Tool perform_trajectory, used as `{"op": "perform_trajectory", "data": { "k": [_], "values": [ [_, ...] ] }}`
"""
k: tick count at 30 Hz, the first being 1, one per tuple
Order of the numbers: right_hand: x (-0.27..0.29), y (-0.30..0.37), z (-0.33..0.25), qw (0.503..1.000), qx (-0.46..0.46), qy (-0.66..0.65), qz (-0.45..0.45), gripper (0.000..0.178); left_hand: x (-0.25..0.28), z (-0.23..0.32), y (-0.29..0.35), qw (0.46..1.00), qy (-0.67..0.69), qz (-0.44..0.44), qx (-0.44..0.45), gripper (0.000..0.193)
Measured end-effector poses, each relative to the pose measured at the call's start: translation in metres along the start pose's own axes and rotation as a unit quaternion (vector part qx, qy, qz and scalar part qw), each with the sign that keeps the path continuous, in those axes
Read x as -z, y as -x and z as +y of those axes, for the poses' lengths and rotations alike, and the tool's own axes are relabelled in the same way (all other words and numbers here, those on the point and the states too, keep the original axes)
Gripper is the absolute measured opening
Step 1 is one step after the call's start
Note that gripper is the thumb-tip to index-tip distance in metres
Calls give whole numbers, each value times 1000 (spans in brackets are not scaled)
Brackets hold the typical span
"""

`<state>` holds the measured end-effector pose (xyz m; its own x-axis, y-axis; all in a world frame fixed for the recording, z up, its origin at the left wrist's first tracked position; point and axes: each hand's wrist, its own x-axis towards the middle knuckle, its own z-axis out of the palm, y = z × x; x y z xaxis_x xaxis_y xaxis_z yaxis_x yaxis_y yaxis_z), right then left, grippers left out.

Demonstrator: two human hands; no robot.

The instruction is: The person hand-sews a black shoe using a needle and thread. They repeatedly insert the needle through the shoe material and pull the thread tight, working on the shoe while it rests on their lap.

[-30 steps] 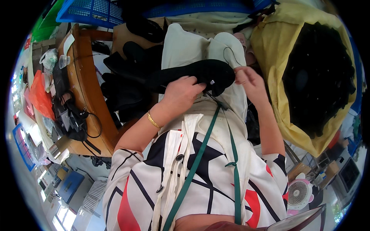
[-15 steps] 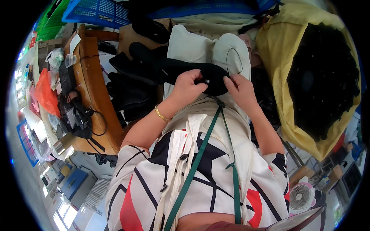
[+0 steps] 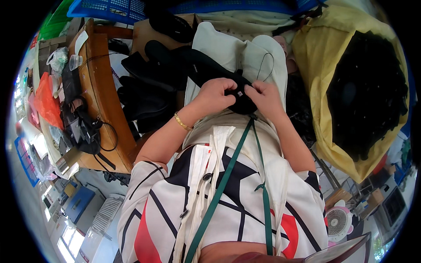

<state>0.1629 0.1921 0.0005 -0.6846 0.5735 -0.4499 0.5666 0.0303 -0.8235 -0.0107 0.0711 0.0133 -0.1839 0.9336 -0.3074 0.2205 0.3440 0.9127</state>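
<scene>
Across my lap, on a pale apron (image 3: 258, 48), lies a long black soft piece (image 3: 206, 65) shaped like a shoe or insole; its exact kind I cannot make out. My left hand (image 3: 215, 95) pinches its near end from the left, thumb and fingers bent together. From the right, my right hand (image 3: 264, 98) grips the same end with thumb and forefinger. A tiny pale spot (image 3: 240, 94) shows on the black surface between my hands. Just beyond the right hand a thin dark thread (image 3: 265, 65) stands up in a loop. Whether a needle is in my fingers is hidden.
More black shoe-shaped pieces (image 3: 149, 96) are heaped at my left, against a wooden table (image 3: 98, 92) cluttered with bags. At my right a large yellow sack (image 3: 322, 114) holds many black scraps. Blue plastic crates (image 3: 109, 11) stand at the far side. A fan (image 3: 340, 222) is at lower right.
The near end of the black piece has tilted down toward me, and its pale spot has shifted slightly. My right hand has moved left, closer to my left hand. The thread loop remains.
</scene>
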Motion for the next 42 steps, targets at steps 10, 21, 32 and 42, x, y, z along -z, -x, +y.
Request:
{"op": "perform_trajectory", "data": {
  "k": [10, 21, 32, 42],
  "values": [
    [31, 26, 7, 992, -6, -81, 102, 28, 32, 11, -1, 993, -31, -107, -39, 29],
    [37, 35, 26, 955, -21, -295, 28, 24, -4, 67, -12, 948, -187, 73, -248, 18],
    [160, 45, 100, 784, -8, -441, 437, 38, -21, 58, -13, 973, -103, 68, -194, 10],
    [56, 18, 44, 931, 25, -303, 202, 18, 1, -9, -20, 947, -287, 78, -118, 9]
  ]
}}
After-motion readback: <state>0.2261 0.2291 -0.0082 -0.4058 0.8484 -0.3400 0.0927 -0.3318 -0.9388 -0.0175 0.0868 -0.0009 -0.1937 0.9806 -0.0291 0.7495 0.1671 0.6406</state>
